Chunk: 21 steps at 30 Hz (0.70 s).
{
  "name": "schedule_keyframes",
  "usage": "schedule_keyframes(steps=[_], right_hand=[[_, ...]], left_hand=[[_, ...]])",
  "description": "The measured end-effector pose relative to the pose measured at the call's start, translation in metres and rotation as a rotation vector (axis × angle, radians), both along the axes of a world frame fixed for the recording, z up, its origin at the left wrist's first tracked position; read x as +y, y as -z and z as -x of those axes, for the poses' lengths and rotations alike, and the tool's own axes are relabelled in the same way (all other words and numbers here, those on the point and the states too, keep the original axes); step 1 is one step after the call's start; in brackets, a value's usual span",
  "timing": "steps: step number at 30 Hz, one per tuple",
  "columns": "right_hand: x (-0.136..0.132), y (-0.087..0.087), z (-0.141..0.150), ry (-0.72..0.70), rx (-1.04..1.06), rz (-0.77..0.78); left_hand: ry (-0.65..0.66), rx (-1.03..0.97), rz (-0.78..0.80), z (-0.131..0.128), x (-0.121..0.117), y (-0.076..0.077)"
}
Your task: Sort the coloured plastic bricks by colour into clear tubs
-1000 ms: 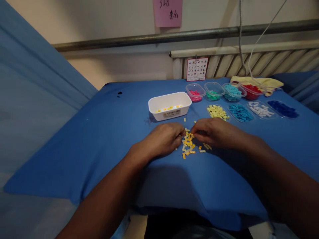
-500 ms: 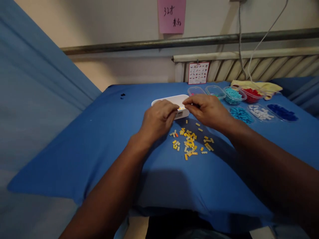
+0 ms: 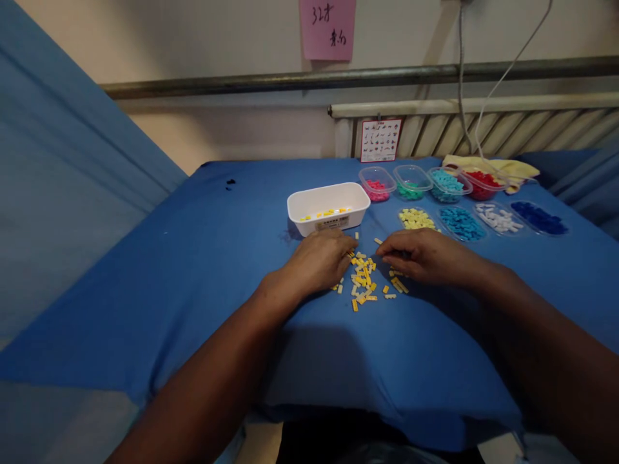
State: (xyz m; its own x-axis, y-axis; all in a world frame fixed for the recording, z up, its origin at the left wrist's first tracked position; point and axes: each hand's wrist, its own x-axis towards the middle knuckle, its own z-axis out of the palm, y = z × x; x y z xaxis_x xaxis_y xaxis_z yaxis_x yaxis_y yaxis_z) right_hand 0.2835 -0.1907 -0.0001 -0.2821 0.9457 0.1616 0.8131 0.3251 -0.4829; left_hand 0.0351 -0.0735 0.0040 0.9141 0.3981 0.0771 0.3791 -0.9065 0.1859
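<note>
A loose pile of small yellow and orange bricks (image 3: 362,280) lies on the blue cloth-covered table (image 3: 193,270). My left hand (image 3: 319,261) rests palm down at the pile's left edge, its curled fingertips touching the top pieces. My right hand (image 3: 425,254) lies at the pile's right side, fingers bent over a few bricks. Whether either hand pinches a piece is hidden by the fingers. Just behind the hands stands a white rectangular tray (image 3: 294,209) with a few yellow pieces inside.
Clear tubs of pink (image 3: 377,183), green (image 3: 412,182), light blue (image 3: 447,182) and red bricks (image 3: 483,183) line the back right. In front of them lie lids with yellow (image 3: 416,219), blue (image 3: 461,222), white (image 3: 498,218) and dark blue bricks (image 3: 539,218). A radiator stands behind.
Half a second ago both hands were raised over the white tray; they have come back down to the pile.
</note>
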Motion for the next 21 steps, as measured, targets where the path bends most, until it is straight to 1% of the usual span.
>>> schedule_keyframes(steps=[2, 5, 9, 12, 14, 17, 21], right_hand=[[0.0, 0.003, 0.002, -0.03, -0.031, -0.043], [0.0, 0.009, 0.007, -0.035, -0.053, -0.1], [0.001, 0.014, 0.014, -0.035, -0.055, -0.113], [0.002, 0.016, 0.016, -0.023, -0.047, -0.116], [0.002, 0.019, 0.017, -0.012, -0.041, -0.121], [0.003, 0.021, 0.019, -0.007, -0.019, -0.151], [0.001, 0.02, 0.03, 0.001, 0.084, -0.213]], left_hand=[[-0.001, -0.017, 0.058, 0.003, 0.001, 0.001], [-0.008, -0.014, 0.12, 0.007, 0.001, -0.001], [-0.024, 0.018, 0.137, 0.01, 0.001, -0.004], [-0.029, 0.006, 0.146, 0.011, 0.002, -0.003], [-0.049, -0.017, 0.181, 0.013, 0.004, -0.002], [-0.108, -0.081, 0.326, 0.016, 0.006, -0.001], [-0.155, -0.219, 0.601, 0.017, 0.004, -0.003]])
